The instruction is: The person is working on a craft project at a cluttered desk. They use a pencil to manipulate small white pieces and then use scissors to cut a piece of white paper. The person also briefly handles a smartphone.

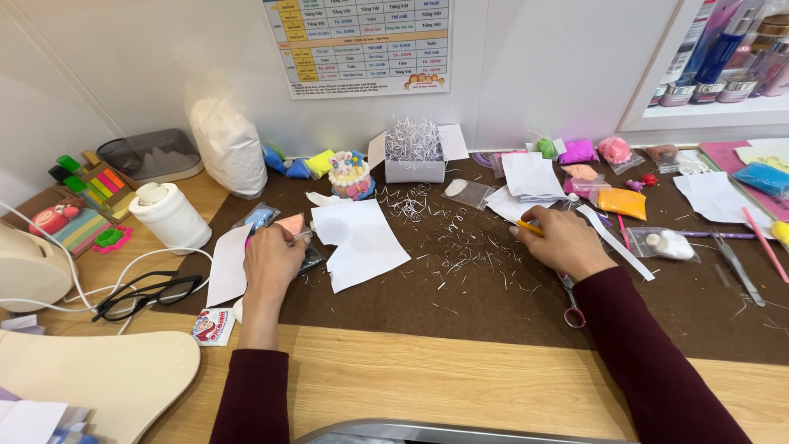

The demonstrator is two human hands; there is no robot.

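Note:
My left hand [269, 261] rests on the brown mat [493, 304], its fingers closed around a small clear bag holding a peach-coloured clay piece [289, 224]. A white paper sheet [359, 241] lies just right of it. My right hand [562, 242] lies palm down farther right, gripping a thin yellow-orange stick [528, 228] that pokes out to the left. Pink-handled scissors [572, 304] lie under my right wrist. Fine white paper shreds [460, 238] are scattered between both hands.
A small white box of shredded paper [414, 156] and a little clay cake [350, 175] stand at the back. Bags of coloured clay [622, 202] and white paper pieces lie at the right. Black glasses [146, 293], a paper roll [171, 217] and a white cable sit left.

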